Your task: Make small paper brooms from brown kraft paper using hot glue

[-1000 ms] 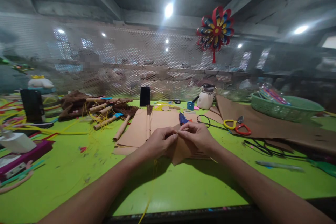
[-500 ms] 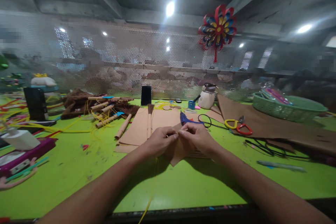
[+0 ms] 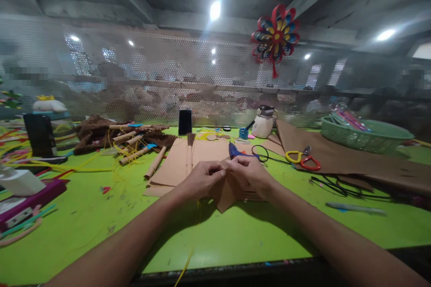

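Note:
A piece of brown paper [image 3: 226, 193] is pinched between my two hands over the green table, its pointed corner hanging toward me. My left hand [image 3: 203, 179] grips its left side, thumb and fingers together. Close against it, my right hand [image 3: 249, 173] pinches the upper edge, the fingertips of both hands nearly meeting. Just behind my right hand lies a blue glue gun [image 3: 234, 149]. Flat brown paper sheets [image 3: 173, 161] lie beyond my left hand, with a rolled paper stick [image 3: 190, 152] on top. Part of the held paper is hidden by my fingers.
Red and yellow scissors [image 3: 299, 158] and a large brown sheet [image 3: 343, 157] lie to the right, near a green basket [image 3: 370, 136]. Several paper rolls [image 3: 129, 148] with yellow strings are heaped at the left. A phone [image 3: 185, 122] and a white jar [image 3: 263, 123] stand at the back.
Both hands stay together on the brown paper, with only slight finger shifts. The right fingers have edged over the paper's top. The whole view sways slightly.

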Demonstrator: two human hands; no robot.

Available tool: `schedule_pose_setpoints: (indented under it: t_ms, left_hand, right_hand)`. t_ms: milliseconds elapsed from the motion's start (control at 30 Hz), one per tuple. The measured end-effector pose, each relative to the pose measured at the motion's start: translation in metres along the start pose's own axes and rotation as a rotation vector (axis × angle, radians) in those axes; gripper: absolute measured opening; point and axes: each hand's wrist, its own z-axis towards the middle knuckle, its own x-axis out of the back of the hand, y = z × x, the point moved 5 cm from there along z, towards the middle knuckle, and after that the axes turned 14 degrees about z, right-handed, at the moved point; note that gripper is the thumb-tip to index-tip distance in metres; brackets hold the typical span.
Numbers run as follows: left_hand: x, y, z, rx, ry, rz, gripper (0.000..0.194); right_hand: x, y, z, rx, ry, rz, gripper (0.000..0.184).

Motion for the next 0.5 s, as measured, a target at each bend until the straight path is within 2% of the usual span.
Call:
schedule_pose_setpoints:
  t_ms: [133, 300, 500]
  left_hand:
    - [0.000, 0.000, 0.000, 0.017, 0.009, -0.022, 0.031]
    - [-0.002, -0.006, 0.000, 0.150, -0.015, -0.109, 0.031]
    - [-0.003, -0.009, -0.003, 0.188, -0.036, -0.127, 0.031]
  right_hand:
    - [-0.003, -0.002, -0.002, 0.043, 0.040, 0.001, 0.026]
    - [0.009, 0.005, 0.000, -0.008, 0.090, 0.113, 0.026]
    - [0.017, 0.011, 0.006, 0.009, 0.147, 0.253, 0.029]
